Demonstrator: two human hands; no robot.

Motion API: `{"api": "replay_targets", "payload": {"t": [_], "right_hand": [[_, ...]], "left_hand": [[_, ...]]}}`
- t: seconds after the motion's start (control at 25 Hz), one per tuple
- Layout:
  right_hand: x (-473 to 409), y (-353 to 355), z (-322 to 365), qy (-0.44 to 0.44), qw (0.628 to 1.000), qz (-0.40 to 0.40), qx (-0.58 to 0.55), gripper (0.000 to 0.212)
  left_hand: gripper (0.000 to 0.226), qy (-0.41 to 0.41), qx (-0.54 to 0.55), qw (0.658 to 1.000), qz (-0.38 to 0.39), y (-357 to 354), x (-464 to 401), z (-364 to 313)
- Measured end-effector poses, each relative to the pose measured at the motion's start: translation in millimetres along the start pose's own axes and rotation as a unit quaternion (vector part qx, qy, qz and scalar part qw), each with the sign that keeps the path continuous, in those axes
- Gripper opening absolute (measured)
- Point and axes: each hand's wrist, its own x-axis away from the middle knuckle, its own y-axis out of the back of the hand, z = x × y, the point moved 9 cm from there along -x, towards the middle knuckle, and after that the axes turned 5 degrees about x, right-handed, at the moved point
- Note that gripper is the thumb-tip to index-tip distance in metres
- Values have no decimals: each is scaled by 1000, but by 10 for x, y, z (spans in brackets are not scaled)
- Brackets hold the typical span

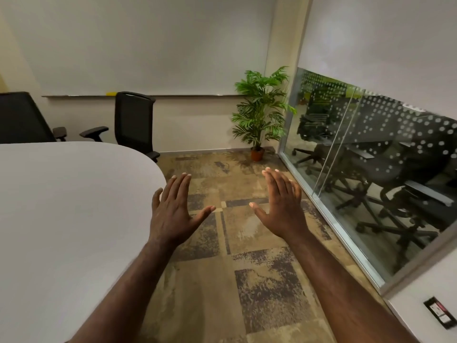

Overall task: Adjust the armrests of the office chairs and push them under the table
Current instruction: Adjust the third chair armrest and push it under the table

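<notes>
A white round-ended table (69, 199) fills the left of the view. Two black mesh office chairs stand at its far side: one (134, 122) near the middle with an armrest (95, 131) showing, the other (21, 117) at the far left with its armrest (60, 131) visible. My left hand (173, 209) and my right hand (282, 204) are stretched out flat in front of me over the carpet, fingers straight, palms down. Neither touches anything. Both are well short of the chairs.
A potted palm (259, 112) stands in the far corner. A glass partition (371, 174) runs along the right, with more chairs behind it. Patterned carpet (235, 268) lies between table and glass. A wall socket (440, 315) sits low on the right.
</notes>
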Motion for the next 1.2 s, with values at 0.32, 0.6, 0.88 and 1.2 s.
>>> {"api": "replay_targets", "payload": {"t": [0.32, 0.6, 0.88, 1.2], "right_hand": [[-669, -853, -603, -23, 1000, 20, -3, 84], [-1533, -1732, -1341, -20, 998, 45, -26, 84], [-2554, -2348, -2078, 16, 996, 64, -63, 83], [-3579, -3282, -2211, 78, 984, 115, -112, 87]], "left_hand": [[94, 24, 17, 999, 30, -895, -959, 381], [94, 35, -1, 998, 42, -1727, -1901, 622], [95, 90, -7, 996, 21, -2299, -2705, 711], [95, 145, -24, 989, -5, -2748, -3549, 1152]]}}
